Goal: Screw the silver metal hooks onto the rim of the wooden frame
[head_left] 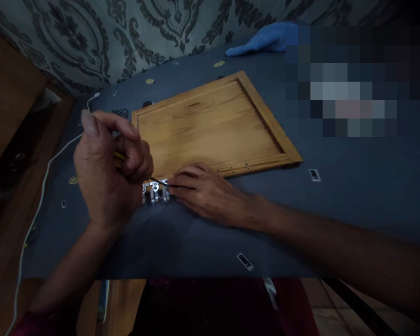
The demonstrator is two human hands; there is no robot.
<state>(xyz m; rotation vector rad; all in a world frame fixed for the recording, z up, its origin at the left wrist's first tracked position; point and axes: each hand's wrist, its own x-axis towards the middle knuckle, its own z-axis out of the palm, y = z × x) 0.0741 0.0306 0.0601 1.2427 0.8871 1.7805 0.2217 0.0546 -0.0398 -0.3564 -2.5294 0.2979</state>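
A framed wooden panel (210, 126) lies on the dark blue cloth. Along its near edge at the left is a shiny metal hook rack (155, 186) with several curved hooks. My left hand (110, 163) is closed around the yellow and black handle of a screwdriver (157, 180), whose thin shaft slants down to the rack. My right hand (210, 193) rests at the panel's near edge, its fingertips pressed together on the rack beside the screwdriver's tip. Whatever sits under those fingertips is hidden.
The dark blue cloth (203, 247) covers the surface up to the patterned wall. A white cable (44, 182) runs down the left side. Small dark holes show along the panel's near edge. At the back lies a blue cloth (266, 39); the upper right is pixelated.
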